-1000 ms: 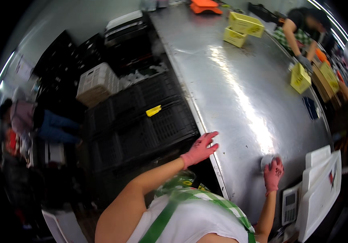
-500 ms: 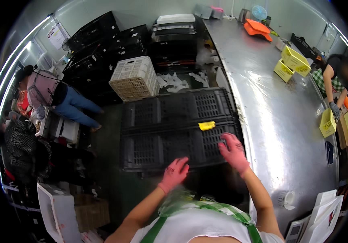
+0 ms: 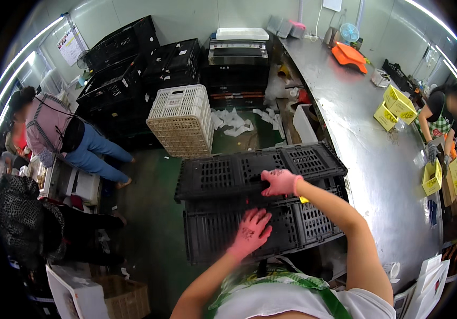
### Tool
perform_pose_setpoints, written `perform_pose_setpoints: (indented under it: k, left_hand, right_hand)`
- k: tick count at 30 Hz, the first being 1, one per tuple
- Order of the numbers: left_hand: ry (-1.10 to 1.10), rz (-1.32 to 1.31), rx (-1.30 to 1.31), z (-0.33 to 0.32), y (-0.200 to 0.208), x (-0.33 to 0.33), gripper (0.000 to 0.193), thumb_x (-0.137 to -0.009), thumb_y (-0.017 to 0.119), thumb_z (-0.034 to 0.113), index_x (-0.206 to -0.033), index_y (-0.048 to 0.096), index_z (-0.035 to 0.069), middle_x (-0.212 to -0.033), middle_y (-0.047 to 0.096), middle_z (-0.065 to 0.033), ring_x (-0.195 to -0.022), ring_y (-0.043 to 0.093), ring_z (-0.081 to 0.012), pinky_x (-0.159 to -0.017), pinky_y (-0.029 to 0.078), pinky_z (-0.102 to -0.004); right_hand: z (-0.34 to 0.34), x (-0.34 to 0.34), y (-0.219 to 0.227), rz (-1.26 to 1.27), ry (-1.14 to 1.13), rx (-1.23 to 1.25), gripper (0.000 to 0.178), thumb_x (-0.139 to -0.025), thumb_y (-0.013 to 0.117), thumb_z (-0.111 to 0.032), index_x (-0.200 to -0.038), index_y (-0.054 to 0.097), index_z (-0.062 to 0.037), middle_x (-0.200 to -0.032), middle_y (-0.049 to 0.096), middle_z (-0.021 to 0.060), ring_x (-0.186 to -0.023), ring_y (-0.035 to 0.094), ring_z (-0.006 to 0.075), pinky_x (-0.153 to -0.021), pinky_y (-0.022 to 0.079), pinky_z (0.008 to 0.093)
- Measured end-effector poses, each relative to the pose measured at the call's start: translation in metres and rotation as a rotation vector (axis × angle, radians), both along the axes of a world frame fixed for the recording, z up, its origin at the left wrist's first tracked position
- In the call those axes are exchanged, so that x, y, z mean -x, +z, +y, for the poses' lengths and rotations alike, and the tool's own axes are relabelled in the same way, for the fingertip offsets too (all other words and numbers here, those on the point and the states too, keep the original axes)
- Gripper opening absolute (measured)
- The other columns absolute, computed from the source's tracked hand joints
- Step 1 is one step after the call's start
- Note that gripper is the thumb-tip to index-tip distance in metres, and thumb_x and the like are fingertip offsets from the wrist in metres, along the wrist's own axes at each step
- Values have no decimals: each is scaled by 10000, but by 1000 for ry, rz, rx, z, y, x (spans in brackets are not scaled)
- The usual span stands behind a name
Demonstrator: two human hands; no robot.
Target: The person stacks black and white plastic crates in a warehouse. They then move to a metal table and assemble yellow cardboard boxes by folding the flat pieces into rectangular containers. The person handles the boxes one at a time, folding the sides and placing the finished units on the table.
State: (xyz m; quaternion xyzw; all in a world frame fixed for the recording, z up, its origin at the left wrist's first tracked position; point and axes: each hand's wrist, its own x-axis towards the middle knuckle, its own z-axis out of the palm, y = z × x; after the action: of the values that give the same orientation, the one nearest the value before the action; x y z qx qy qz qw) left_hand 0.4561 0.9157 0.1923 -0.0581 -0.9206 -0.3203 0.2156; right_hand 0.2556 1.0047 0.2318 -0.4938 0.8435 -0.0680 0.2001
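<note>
Head view gives me the right hand curled over the near edge of the farther black crate, gripping it, as far as I can see from here. Closer in, the left hand holds nothing, its fingers spread above the nearer black crate; whether they touch it, I cannot tell. Both slatted crates lie flat-looking, left of the metal table, the farther overlapping the nearer. Beyond them I see a white basket crate standing on the green floor.
</note>
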Motion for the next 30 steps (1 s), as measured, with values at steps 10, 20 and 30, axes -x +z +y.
perform_pose_setpoints:
  k: [10, 20, 30]
  left_hand:
    - [-23, -340, 364, -5, 1, 70, 384, -817, 475, 448, -823, 582, 80, -815, 599, -125, -765, 583, -275, -677, 452, -386]
    - [-834, -652, 202, 16, 121, 28, 410, -819, 515, 451, -654, 499, 76, -557, 528, -98, -535, 532, -225, -485, 422, -314]
    - [-641, -377, 795, -28, -33, -2, 576, -830, 416, 477, -1229, 458, 63, -1318, 410, -113, -1234, 364, -210, -1057, 171, -446]
  right_hand:
    - [-67, 95, 73, 562, -289, 256, 276, -793, 552, -353, -956, 577, -131, -918, 607, 80, -905, 566, 262, -818, 384, 383]
    - [-24, 31, 62, 910, 166, 565, 433, -699, 581, -290, -1086, 498, -114, -1093, 496, 121, -1065, 453, 291, -995, 265, 455]
    - [124, -53, -62, 404, 623, 326, 401, -736, 566, -434, -904, 570, -70, -1059, 526, 89, -1056, 463, 235, -1011, 233, 482]
